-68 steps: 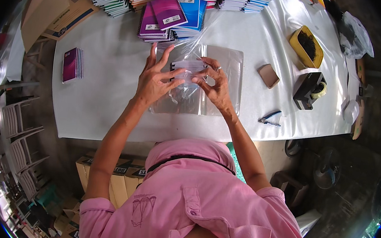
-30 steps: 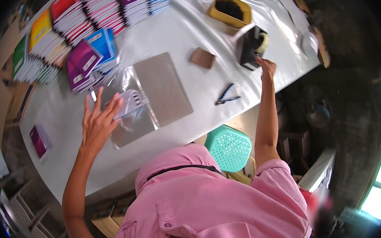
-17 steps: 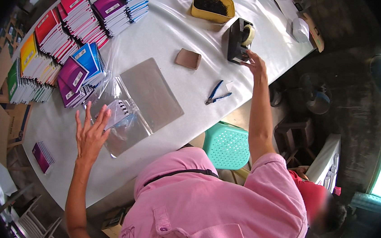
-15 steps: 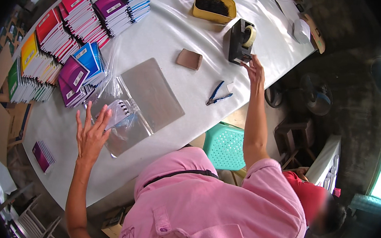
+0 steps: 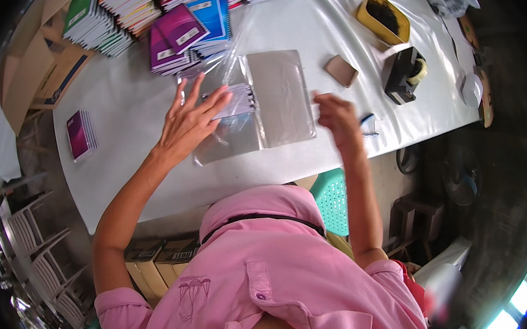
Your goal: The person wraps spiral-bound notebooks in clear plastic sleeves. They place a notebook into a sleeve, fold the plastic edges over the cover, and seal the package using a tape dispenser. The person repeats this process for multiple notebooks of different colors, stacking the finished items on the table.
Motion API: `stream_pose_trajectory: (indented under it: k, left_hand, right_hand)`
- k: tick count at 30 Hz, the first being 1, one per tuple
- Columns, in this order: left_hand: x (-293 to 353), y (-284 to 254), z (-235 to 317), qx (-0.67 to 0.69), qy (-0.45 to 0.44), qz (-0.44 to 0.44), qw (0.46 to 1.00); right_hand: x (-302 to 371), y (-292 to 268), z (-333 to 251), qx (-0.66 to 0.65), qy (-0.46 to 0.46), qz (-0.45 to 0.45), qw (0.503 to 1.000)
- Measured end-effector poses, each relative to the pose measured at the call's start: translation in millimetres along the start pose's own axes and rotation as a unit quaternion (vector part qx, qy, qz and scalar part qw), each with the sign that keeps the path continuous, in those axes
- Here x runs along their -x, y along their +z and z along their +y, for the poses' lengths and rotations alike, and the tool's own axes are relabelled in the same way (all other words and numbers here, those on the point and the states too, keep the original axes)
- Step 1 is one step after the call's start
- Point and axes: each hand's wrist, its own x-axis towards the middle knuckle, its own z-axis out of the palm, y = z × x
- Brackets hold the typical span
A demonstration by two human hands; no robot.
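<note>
Steadying a notebook amid clear film, the left hand lies spread.
Wrapping seems underway; the next move calls for tautness (right hand curled, hold too blurred to read).

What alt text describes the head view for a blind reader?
A person's left hand, fingers spread, is at a pale spiral-bound notebook on clear plastic sheeting over a white-covered table; the blurred right hand is near blue-handled pliers. Beyond are stacked colourful spiral notebooks and a black tape dispenser.
</note>
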Motion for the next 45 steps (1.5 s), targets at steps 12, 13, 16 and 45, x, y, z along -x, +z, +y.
stream_pose_trajectory:
  k: [12,13,16,45]
  left_hand:
    - [7,8,-4,0.023,0.010,0.032,0.999]
    - [5,7,-6,0.020,0.014,0.028,0.999]
    - [-16,3,-14,0.101,-0.023,0.011,0.995]
    - [8,10,7,0.614,-0.231,0.104,0.747]
  right_hand:
    - [33,138,73,0.038,0.013,0.047,0.998]
    - [34,138,77,0.027,0.008,0.051,0.998]
    - [29,138,96,0.089,-0.076,0.067,0.991]
    - [-39,84,40,0.306,-0.292,-0.275,0.863]
